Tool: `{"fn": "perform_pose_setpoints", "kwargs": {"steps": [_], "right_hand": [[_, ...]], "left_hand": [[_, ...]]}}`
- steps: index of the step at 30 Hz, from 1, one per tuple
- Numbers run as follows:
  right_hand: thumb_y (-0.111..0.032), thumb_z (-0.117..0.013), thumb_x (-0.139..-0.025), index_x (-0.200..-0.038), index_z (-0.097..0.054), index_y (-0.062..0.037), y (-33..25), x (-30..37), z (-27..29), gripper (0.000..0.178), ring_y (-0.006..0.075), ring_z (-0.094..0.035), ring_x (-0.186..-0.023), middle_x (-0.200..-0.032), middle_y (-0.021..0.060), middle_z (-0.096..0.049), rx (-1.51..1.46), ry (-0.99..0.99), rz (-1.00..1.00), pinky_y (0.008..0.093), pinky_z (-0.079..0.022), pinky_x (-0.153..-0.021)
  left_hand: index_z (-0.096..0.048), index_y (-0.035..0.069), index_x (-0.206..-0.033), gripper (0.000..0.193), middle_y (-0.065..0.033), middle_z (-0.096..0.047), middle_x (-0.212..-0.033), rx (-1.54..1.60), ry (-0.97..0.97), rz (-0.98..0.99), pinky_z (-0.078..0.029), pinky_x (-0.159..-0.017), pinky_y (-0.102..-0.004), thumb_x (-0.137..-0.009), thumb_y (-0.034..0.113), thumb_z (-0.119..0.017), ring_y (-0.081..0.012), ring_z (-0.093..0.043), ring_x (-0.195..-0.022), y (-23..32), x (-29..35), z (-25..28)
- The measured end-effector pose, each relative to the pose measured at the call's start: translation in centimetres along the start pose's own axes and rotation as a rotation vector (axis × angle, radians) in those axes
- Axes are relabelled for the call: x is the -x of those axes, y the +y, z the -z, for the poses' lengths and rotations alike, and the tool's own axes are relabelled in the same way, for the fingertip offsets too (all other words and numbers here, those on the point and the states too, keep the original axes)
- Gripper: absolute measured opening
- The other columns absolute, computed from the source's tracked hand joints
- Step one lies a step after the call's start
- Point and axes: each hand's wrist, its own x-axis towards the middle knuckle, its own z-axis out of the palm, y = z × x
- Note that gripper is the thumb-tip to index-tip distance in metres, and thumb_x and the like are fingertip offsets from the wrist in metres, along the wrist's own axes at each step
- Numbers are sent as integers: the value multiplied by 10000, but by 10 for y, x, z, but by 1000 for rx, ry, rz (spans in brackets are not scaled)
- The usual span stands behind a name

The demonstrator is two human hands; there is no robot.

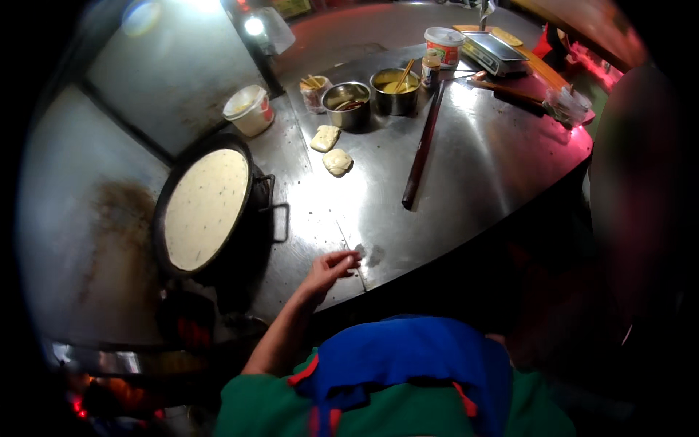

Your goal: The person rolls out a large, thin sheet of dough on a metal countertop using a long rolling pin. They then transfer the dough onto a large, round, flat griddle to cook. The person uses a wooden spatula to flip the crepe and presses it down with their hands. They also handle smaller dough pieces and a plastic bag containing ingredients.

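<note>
My left hand lies on the steel counter, close to its near edge. The fingers are loose and a little spread, with the fingertips touching the bare metal; they grasp nothing. My right hand is not in the picture, so I cannot tell its state.

To the left of this hand, near the left edge of the counter, a big round black pan holds a flat pale bread that almost fills it. The handles of the pan point toward the middle of the counter, just beside my hand's side.

Further back, around the middle of the counter, two dough pieces lie close together, one squarer and one rounder. A long dark rolling stick lies to the right of them, running from the far side toward the near edge.

Along the far edge I see a white tub, a small cup with sticks, a steel bowl and a steel pot with yellow sauce. A white container with a red band and a kitchen scale stand at the far right corner.
</note>
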Motion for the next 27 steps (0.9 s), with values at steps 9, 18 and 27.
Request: {"fn": "perform_pose_setpoints", "kwargs": {"steps": [9,18,27], "right_hand": [[-186,-702,-966,-1231,-677,45,-6,-14,6,352,182,-654,-797,-997,101,-720,-137,-88,82,326,-541,-712],[-155,-683,-983,-1245,-664,51,-64,10,42,333,175,-651,-808,-1005,99,-716,-153,-5,208,314,-543,-720],[-125,-665,-1000,-1259,-651,56,-64,10,138,316,168,-649,-820,-1014,96,-712,-190,200,153,301,-544,-727]], "left_hand": [[-656,-56,-1177,328,-94,-677,-954,147,557,-24,-568,-698,-347,-925,146,-712,-192,-651,-861,-7,-174,58],[-686,-90,-876,302,-138,-702,-868,-23,912,91,-541,-665,-384,-739,124,-850,-200,-661,-745,45,-305,78],[-701,10,-787,218,-97,-725,-854,291,1000,136,-497,-539,-351,-723,158,-848,-189,-660,-706,22,-358,89]]}}
